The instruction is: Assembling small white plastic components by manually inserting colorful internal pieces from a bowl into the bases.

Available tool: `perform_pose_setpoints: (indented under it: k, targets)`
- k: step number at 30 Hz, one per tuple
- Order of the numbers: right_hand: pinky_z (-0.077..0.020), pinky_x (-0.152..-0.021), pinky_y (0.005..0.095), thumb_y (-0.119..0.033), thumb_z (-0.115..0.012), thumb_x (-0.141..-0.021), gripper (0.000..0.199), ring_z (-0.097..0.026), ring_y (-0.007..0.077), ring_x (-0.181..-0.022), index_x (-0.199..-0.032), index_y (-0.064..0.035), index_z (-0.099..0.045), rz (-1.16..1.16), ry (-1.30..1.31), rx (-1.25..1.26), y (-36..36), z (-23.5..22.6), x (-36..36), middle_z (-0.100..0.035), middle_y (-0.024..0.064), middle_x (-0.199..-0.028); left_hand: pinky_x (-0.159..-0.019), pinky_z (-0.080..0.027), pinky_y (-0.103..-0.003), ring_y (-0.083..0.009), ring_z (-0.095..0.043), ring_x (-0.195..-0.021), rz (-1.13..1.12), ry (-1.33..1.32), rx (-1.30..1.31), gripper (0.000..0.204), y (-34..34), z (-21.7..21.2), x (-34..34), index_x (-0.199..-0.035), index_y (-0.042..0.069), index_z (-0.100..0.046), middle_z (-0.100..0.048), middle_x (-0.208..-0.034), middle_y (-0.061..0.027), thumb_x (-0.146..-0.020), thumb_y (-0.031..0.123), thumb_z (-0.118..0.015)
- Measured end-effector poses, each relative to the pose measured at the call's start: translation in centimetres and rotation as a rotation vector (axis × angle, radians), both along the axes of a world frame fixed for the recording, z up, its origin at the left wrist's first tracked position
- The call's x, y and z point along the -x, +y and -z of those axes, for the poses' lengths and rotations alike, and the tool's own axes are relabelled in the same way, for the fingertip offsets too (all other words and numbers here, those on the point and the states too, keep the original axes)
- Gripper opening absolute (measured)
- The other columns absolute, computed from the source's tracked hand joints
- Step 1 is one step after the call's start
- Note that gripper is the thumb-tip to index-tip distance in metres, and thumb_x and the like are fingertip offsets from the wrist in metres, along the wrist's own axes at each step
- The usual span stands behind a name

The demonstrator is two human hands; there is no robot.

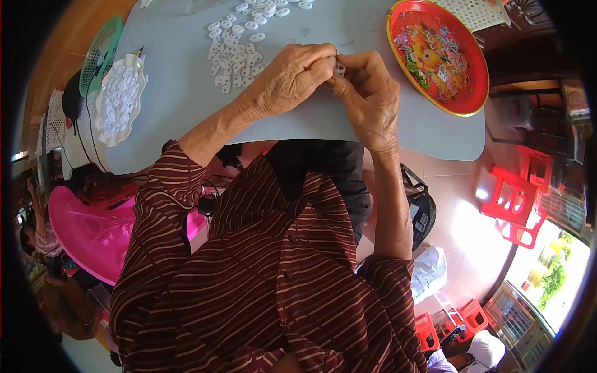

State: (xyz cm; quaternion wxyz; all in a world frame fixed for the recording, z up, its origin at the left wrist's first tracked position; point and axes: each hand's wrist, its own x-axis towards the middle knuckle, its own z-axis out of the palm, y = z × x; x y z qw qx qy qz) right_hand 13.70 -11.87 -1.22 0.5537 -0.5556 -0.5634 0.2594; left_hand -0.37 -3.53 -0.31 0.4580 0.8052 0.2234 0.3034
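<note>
Over the grey table [180,74], my left hand [297,76] and my right hand [375,93] meet with their fingertips together. Pinched between them is a small white plastic piece [339,69] with dark holes, mostly covered by the fingers. Both hands are closed on it. To the left of my left hand lie many small white squarish pieces with holes [235,62]. Beyond those are white oval pieces [251,25], some of them heaped up at the far edge. A red round tray [476,96] with a gold rim, right of my right hand, holds many small metallic bits.
A white wavy-edged dish [144,81] full of white pieces stands on the table's left, beside a green mesh basket [106,46]. Left of my body is a pink plastic chair [87,233]. Red stools [513,196] and a black bag [420,208] are on the right floor.
</note>
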Motion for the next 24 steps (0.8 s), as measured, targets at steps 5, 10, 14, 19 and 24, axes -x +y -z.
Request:
perform_pose_setpoints:
  k: [5, 10, 14, 19, 24]
  targets:
    - [-0.0480, -0.059, 0.0238, 0.002, -0.071, -0.076, 0.023, -0.059, 0.0093, -0.065, -0.093, 0.0012, -0.057, -0.018, 0.037, -0.019, -0.17, -0.23, 0.11, -0.062, 0.0054, -0.072, -0.053, -0.038, -0.033, -0.0144, -0.036, -0.056, -0.006, 0.010, 0.020, 0.019, -0.19, 0.11, -0.01, -0.079, -0.001, -0.046, -0.042, -0.060, -0.0099, -0.090, 0.015, -0.045]
    - [-0.0481, -0.059, 0.0240, 0.001, -0.072, -0.075, 0.023, -0.059, 0.0096, -0.065, -0.092, 0.0009, -0.058, -0.003, -0.023, -0.005, -0.46, -0.44, 0.11, -0.063, 0.0050, -0.072, -0.052, -0.038, -0.033, -0.0136, -0.037, -0.056, 0.004, -0.021, 0.051, 0.023, -0.57, 0.40, 0.07, -0.078, -0.001, -0.046, -0.042, -0.060, -0.0096, -0.091, 0.018, -0.043]
    - [-0.0472, -0.058, 0.0235, 0.000, -0.074, -0.074, 0.024, -0.058, 0.0098, -0.063, -0.092, 0.0004, -0.059, 0.010, -0.016, -0.074, -0.58, -0.06, 0.43, -0.062, 0.0046, -0.071, -0.055, -0.039, -0.031, -0.0145, -0.038, -0.058, 0.019, 0.004, 0.083, 0.026, -0.40, 0.39, 0.41, -0.083, -0.002, -0.048, -0.043, -0.063, -0.0089, -0.091, 0.022, -0.042]
    - [-0.0474, -0.058, 0.0234, -0.001, -0.074, -0.074, 0.023, -0.059, 0.0103, -0.064, -0.091, 0.0007, -0.060, 0.008, -0.028, -0.041, -0.53, -0.26, 0.28, -0.063, 0.0054, -0.072, -0.059, -0.040, -0.030, -0.0157, -0.040, -0.060, -0.004, 0.063, 0.094, 0.026, -0.38, 0.14, 0.55, -0.088, -0.003, -0.051, -0.046, -0.066, -0.0092, -0.091, 0.022, -0.042]
    - [-0.0478, -0.059, 0.0232, -0.002, -0.075, -0.074, 0.022, -0.060, 0.0094, -0.066, -0.090, 0.0011, -0.060, 0.004, -0.036, -0.041, -0.64, -0.33, 0.19, -0.063, 0.0056, -0.072, -0.059, -0.039, -0.031, -0.0157, -0.040, -0.061, 0.011, 0.061, 0.135, 0.027, -0.57, 0.07, 0.41, -0.089, -0.003, -0.051, -0.045, -0.066, -0.0103, -0.090, 0.022, -0.041]
